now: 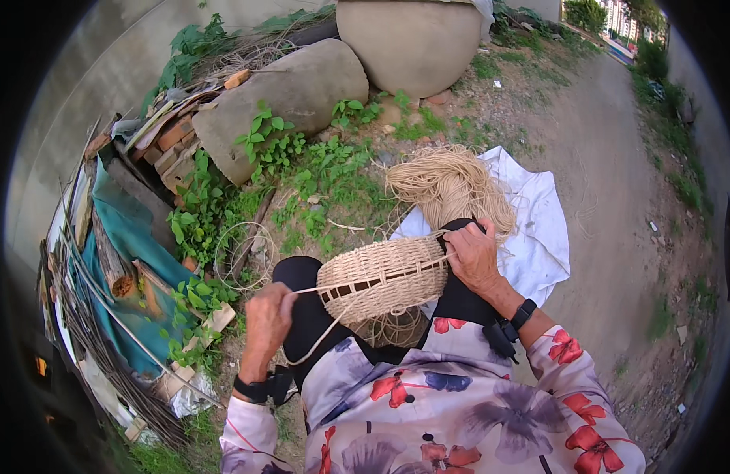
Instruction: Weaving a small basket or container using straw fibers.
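A small woven basket (pixel 380 296) of pale straw-coloured cord rests across my lap between my knees. A dark slit runs along its side, crossed by short upright strands. My left hand (pixel 268 320) is closed on a strand of cord (pixel 305 290), which stretches from the basket's left end. Another length of cord droops from the basket over my left thigh. At the basket's right end, the fingers of my right hand (pixel 471 251) are bent and pinch its edge; whether a strand is also between them is hard to see.
Beyond my right knee a large hank of cord (pixel 448 186) lies on a white cloth (pixel 542 217). Loose coils (pixel 246 257) lie left of my left knee. A stack of sticks, bricks and teal sheeting (pixel 124 268) stands at left. Concrete cylinder (pixel 290 99) and rounded vessel (pixel 420 47) lie ahead.
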`<action>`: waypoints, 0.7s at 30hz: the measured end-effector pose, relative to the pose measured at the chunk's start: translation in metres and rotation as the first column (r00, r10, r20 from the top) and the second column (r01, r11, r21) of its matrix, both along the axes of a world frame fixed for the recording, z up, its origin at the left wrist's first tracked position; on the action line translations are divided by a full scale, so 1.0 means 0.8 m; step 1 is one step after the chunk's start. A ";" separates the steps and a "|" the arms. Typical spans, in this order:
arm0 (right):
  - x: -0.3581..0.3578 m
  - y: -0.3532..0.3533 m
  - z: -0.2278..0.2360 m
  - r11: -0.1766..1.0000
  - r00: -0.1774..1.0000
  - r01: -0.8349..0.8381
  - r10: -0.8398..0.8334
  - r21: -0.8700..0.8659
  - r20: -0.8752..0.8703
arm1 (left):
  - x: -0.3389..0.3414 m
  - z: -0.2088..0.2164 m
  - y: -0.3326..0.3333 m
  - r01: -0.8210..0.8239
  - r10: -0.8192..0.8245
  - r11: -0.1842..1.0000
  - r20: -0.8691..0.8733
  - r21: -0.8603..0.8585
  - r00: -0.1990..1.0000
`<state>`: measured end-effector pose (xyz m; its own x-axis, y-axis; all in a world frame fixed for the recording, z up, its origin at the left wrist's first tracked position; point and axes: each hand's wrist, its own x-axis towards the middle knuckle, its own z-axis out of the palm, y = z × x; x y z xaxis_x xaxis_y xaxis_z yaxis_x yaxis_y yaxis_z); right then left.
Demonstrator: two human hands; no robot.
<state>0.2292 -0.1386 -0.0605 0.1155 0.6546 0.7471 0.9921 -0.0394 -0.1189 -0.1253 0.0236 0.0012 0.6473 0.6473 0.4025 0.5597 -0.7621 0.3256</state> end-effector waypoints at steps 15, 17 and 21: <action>-0.005 0.011 -0.003 0.991 0.981 0.091 -0.071 0.102 -0.179 | 0.083 -0.001 -0.059 0.206 -0.208 0.978 0.056 0.040 0.977; -0.007 0.013 -0.006 0.991 0.981 0.087 -0.067 0.106 -0.180 | 0.095 -0.010 -0.060 0.153 -0.153 0.988 0.038 0.009 0.987; -0.009 0.010 -0.002 0.995 0.995 0.065 -0.058 0.077 -0.083 | 0.073 -0.017 -0.040 0.205 -0.197 0.978 0.142 -0.042 0.970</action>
<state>0.2218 -0.1305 -0.0617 0.2155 0.5835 0.7830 0.9752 -0.0875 -0.2032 -0.0670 -0.0083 -0.0125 0.7080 0.5332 0.4630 0.3440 -0.8330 0.4333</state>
